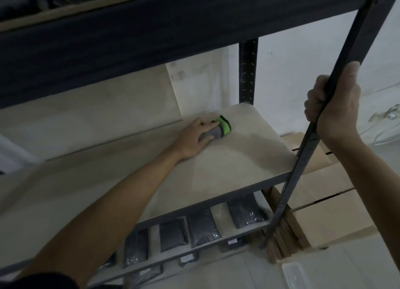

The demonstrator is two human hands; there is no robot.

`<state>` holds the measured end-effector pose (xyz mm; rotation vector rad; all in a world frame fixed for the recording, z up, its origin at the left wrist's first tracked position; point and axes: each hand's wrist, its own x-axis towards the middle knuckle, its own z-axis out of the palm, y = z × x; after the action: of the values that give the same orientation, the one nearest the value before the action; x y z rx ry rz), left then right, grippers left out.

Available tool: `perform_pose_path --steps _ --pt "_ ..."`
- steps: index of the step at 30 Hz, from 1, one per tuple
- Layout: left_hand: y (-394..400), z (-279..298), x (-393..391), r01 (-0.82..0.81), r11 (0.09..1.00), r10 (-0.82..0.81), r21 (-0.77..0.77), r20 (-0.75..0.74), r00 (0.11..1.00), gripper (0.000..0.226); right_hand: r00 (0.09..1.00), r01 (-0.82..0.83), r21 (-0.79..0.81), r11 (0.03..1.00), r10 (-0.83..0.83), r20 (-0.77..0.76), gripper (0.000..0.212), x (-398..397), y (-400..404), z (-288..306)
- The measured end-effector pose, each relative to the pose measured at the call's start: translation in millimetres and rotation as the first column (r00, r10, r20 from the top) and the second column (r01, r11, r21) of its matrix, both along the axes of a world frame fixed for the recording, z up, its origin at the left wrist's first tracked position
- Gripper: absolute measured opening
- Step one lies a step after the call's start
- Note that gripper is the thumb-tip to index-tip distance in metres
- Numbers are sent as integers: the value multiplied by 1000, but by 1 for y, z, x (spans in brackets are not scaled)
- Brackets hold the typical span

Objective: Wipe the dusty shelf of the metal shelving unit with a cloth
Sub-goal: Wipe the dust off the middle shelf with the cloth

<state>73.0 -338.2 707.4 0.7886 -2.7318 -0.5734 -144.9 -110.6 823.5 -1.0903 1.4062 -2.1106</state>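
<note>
Left hand fingers clasp cloth on shelf — right hand grips upright.

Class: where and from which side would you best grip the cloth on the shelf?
Press the palm down on the folded gray part of the cloth from above and the front, as the left hand does: it lies flat on the shelf, green edge toward the back corner.

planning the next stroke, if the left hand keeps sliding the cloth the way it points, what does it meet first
Likely the rear upright post at the shelf's back right corner; the left hand and cloth point there, though depth is unclear.
</note>
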Motion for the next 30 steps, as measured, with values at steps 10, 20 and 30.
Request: perform_pose_path --steps 10,20,30 --pt "52 22 21 84 996 -81 27 -106 991 43 1000 4 -1 1000 -4 -6 68 3 2 3" --pt "-12 -6 39 -285 953 289 -101 21 957 52 1000 -1 13 1000 1 22 72 -1 -2 0" --pt "125 3 56 40 998 -37 -56 41 998 51 1000 6 24 1000 -7 2 70 4 2 3"
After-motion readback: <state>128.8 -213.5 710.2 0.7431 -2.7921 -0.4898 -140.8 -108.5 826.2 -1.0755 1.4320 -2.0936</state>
